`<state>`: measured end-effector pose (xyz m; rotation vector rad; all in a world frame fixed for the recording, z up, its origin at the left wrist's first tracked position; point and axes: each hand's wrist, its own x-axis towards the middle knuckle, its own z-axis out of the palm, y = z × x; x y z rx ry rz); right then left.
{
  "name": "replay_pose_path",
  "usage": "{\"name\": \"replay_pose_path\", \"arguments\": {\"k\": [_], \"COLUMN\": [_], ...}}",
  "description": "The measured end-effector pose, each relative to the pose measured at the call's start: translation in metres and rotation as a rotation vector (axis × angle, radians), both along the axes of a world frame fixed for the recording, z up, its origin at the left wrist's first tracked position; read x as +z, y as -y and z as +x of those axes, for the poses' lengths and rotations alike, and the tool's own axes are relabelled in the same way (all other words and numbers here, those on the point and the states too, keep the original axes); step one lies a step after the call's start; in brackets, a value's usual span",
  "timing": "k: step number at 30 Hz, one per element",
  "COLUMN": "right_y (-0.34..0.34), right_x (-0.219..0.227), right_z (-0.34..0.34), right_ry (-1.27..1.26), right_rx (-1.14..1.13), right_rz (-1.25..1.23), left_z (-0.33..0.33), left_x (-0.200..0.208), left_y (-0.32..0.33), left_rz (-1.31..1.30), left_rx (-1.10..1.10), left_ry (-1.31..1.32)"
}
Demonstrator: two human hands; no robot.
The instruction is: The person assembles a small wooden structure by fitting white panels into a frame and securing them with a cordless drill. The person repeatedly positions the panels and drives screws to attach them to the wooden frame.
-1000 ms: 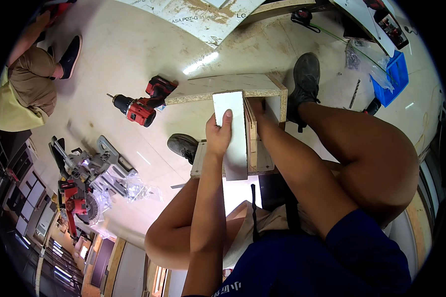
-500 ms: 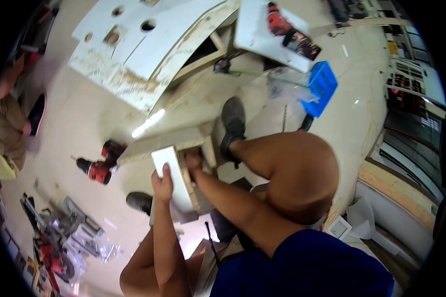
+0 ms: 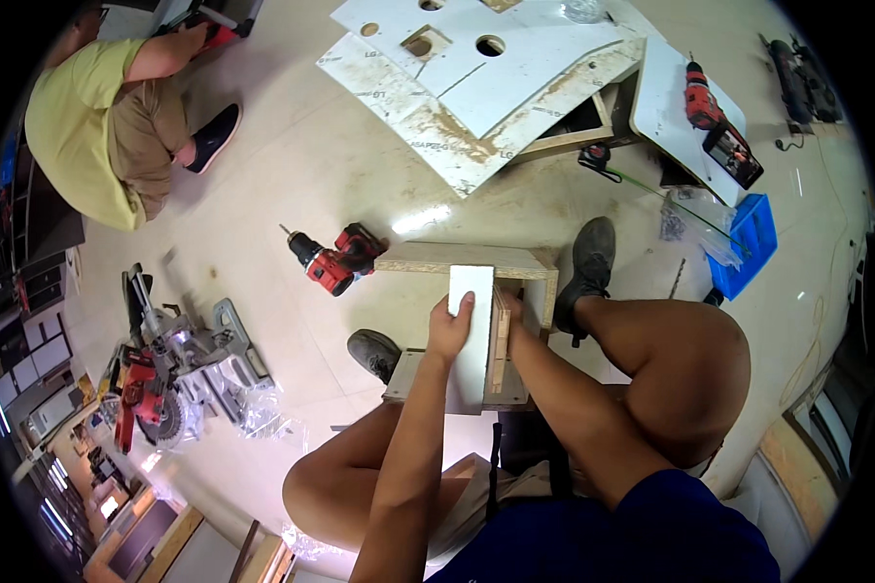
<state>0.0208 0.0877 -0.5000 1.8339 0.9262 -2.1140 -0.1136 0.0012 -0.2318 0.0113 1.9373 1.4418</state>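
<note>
A narrow white board stands between my legs, within a small box-like frame of wood panels. My left hand is closed around the board's left edge, its thumb lying on the white face. Against the board's right side are thin plywood strips with layered edges. My right hand reaches into the frame just right of these strips. Its fingers are mostly hidden there, so what they hold does not show.
A red cordless drill lies left of the frame; a miter saw stands farther left. A co-worker crouches at upper left. Ahead are stacked white panels, another drill, a tape measure and a blue bin.
My view has swung left, so the scene sits farther right and more of the co-worker shows. The board looks more upright in the picture. Both hands stay at the board and frame.
</note>
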Motion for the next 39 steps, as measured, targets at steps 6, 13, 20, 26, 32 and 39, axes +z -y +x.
{"name": "replay_pose_path", "arguments": {"k": [6, 13, 20, 26, 32, 39], "right_y": [0.002, -0.003, 0.002, 0.009, 0.012, 0.019], "right_x": [0.052, 0.072, 0.003, -0.016, 0.020, 0.035], "right_z": [-0.014, -0.026, -0.005, 0.001, -0.019, -0.025], "right_ry": [-0.322, -0.449, -0.474, -0.208, -0.041, -0.023], "right_rx": [-0.181, -0.118, -0.032, 0.131, -0.154, -0.053], "right_rz": [-0.237, -0.391, -0.291, 0.015, -0.070, -0.062], "left_z": [0.003, 0.005, 0.003, 0.002, 0.001, 0.006], "left_x": [0.002, -0.003, -0.003, 0.002, 0.009, 0.001], "left_y": [0.011, 0.014, 0.010, 0.008, 0.010, 0.021], "left_rz": [-0.064, -0.032, -0.065, -0.101, -0.153, -0.138], "left_rx": [0.016, 0.033, 0.029, 0.030, 0.029, 0.061], "left_ry": [0.011, 0.011, -0.020, -0.046, -0.065, -0.057]}}
